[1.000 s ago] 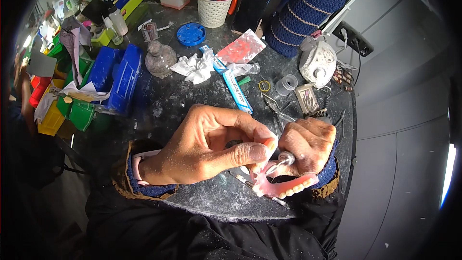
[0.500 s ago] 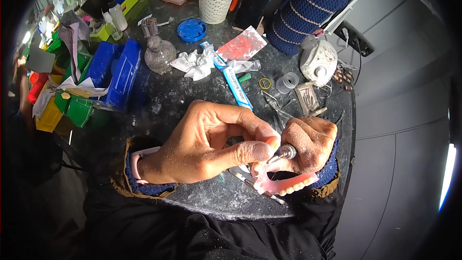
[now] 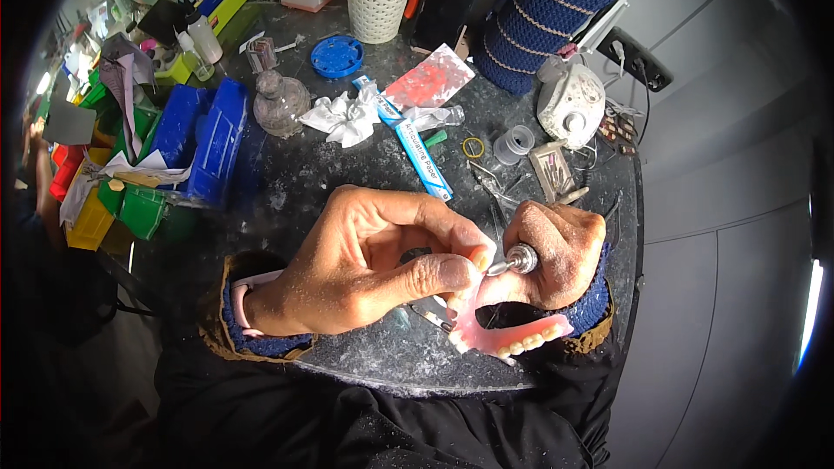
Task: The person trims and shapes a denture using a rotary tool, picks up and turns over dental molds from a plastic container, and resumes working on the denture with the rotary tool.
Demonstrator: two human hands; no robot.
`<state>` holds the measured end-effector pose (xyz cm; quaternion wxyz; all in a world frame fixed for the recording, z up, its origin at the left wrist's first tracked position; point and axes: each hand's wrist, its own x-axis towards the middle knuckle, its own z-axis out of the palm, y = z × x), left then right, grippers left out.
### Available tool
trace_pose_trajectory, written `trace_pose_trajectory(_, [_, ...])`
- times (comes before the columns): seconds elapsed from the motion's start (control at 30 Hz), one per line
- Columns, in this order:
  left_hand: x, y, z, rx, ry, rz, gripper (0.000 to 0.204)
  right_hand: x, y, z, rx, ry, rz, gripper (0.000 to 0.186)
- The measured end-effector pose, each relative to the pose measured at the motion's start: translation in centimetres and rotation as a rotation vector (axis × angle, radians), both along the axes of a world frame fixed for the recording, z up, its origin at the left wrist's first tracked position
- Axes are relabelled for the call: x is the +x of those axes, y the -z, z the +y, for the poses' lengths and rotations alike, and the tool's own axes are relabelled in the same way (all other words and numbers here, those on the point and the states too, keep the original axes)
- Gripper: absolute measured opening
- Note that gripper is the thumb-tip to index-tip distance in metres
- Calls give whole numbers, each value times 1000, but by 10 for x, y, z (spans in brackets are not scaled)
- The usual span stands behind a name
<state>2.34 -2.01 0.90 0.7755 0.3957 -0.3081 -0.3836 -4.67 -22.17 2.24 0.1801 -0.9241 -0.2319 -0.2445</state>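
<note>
My left hand (image 3: pixel 373 265) pinches one end of a pink denture (image 3: pixel 512 336) between thumb and forefinger. The denture is a curved arch with cream teeth along its near right side, its other end reaching below my right hand. In my right hand (image 3: pixel 560 256) is a rotary handpiece (image 3: pixel 522 258), my fist wrapped round it. Its metal nose points left, and the bur at its tip is at the denture beside my left fingertips. Whether the bur touches the pink surface I cannot tell. Pale dust covers both hands. A thin brush-like tool (image 3: pixel 432 317) lies partly hidden below the denture.
Blue-white paper strip packs (image 3: pixel 421 155) lie beyond my hands, with crumpled tissue (image 3: pixel 343 117), a glass bottle (image 3: pixel 281 104) and a blue lid (image 3: pixel 337 56). A white control box (image 3: pixel 571 108) stands right, near a knit-covered flask (image 3: pixel 552 17). Blue bins (image 3: pixel 217 143) crowd the left.
The denture has tilted and shifted slightly left in my left hand. The handpiece tip now sits a little higher, close to my left fingertips.
</note>
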Motion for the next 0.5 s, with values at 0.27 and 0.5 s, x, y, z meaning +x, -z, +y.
trace_pose_trajectory(0.27, [-1,-2,-1,32,-10,-8,21,2,-3,-3,-45,-27,-33,52])
trace_pose_trajectory(0.5, [-3,-2,0,38,-30,-27,19,4,-4,-2,-35,-50,-98,51])
